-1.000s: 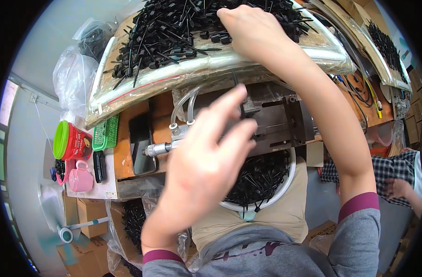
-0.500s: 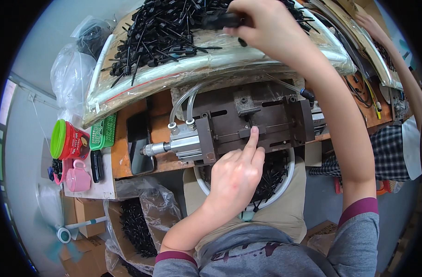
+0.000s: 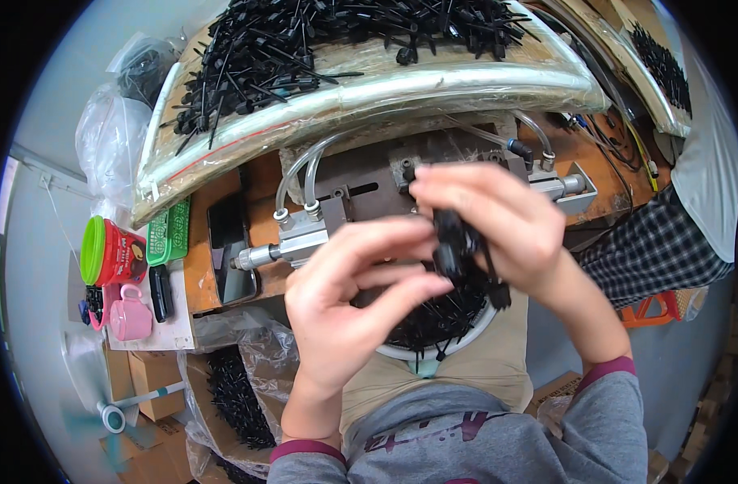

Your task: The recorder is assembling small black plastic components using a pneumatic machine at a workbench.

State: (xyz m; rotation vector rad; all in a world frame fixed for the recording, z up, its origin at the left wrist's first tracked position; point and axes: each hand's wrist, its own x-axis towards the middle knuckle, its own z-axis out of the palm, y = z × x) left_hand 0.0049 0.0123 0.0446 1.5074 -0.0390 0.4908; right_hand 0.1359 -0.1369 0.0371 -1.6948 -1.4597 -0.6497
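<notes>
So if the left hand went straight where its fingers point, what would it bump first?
The left hand would probably meet the black plastic parts held in the right hand first; depth is unclear, so they may already touch.

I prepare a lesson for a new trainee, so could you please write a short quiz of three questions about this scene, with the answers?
1. Which hand is wrapped around the black parts above the lap?
2. True or false: the pink cup stands to the left of the dark phone.
3. Fill in the missing word: the rim of the red tub is bright ____.

Key:
1. The right hand; whether the left hand also touches them is unclear.
2. True.
3. Green.
</notes>
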